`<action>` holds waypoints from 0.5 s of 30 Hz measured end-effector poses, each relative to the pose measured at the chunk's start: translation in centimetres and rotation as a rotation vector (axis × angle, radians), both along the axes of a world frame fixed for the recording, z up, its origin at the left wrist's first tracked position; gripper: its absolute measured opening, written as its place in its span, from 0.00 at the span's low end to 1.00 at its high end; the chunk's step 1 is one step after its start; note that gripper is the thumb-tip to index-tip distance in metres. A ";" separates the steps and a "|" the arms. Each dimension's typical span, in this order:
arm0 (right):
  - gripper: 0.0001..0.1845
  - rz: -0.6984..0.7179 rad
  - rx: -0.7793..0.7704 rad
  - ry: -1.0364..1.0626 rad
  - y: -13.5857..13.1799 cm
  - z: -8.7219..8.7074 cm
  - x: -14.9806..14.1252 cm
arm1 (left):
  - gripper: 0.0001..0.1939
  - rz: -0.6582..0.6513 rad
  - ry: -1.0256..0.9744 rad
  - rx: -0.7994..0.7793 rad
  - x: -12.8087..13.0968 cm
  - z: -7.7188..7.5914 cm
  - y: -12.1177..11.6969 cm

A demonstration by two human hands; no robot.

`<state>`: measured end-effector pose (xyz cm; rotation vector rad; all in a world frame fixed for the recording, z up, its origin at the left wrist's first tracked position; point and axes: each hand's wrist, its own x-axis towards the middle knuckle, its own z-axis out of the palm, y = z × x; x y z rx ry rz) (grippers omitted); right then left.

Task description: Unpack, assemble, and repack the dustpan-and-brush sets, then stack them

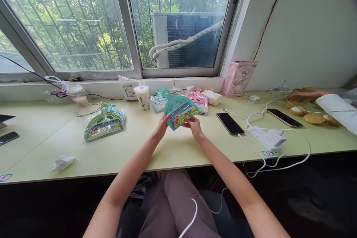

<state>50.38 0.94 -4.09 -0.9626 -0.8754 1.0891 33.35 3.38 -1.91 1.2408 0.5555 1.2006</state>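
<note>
Both hands, left hand (161, 125) and right hand (194, 124), grasp the teal dustpan set (180, 110) by its lower edge just above the tabletop (173, 148), where such a fingertip hold could probably let it tip toward the cup (142, 97).

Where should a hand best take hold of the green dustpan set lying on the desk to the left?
Probably by the handle loop at the far end of the green dustpan set, coming from above. It lies flat in its clear wrap with the wide pan edge toward the person; the narrow handle suits fingers better. Both the left hand and right hand hold the teal dustpan.
</note>
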 end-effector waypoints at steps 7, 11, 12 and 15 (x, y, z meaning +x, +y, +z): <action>0.18 -0.028 -0.010 -0.089 -0.1 0.3 0.1 | 0.35 0.095 0.057 0.153 0.7 0.2 -0.7; 0.15 -0.055 -0.044 -0.128 0.0 0.3 0.5 | 0.36 0.157 0.070 0.182 0.5 0.0 -0.4; 0.15 -0.031 -0.048 -0.114 0.0 0.3 0.6 | 0.37 0.176 0.069 0.189 0.5 -0.2 -0.2; 0.15 0.033 -0.056 -0.066 -0.1 0.3 0.7 | 0.40 0.206 0.050 0.235 0.4 -1.0 0.5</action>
